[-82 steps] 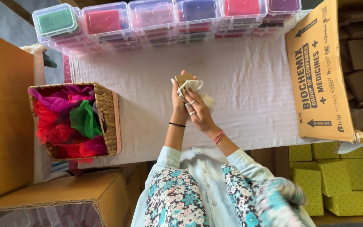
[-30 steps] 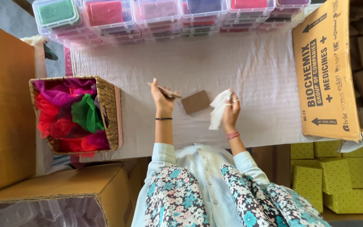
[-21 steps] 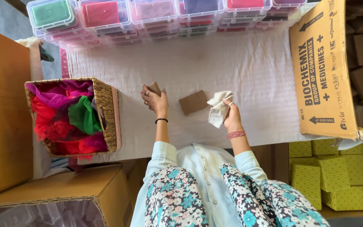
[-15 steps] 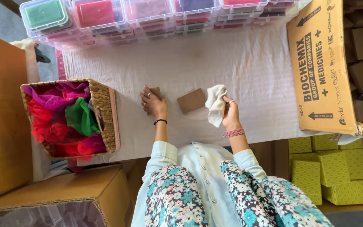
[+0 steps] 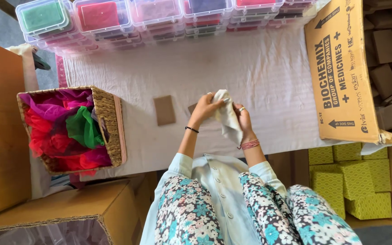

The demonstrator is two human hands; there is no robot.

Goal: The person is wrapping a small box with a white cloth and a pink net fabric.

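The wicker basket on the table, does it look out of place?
Somewhat: the wicker basket of coloured cloths lies tipped on its side at the table edge. Both hands hold a pale cloth pouch.

Both hands (image 5: 223, 111) raised together, fingers pinched closed.

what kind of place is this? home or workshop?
Likely a small packing workshop: stacked clear plastic boxes of coloured goods, a big cardboard carton of small brown boxes, and a wicker basket of bright fabric around a cloth-covered table.
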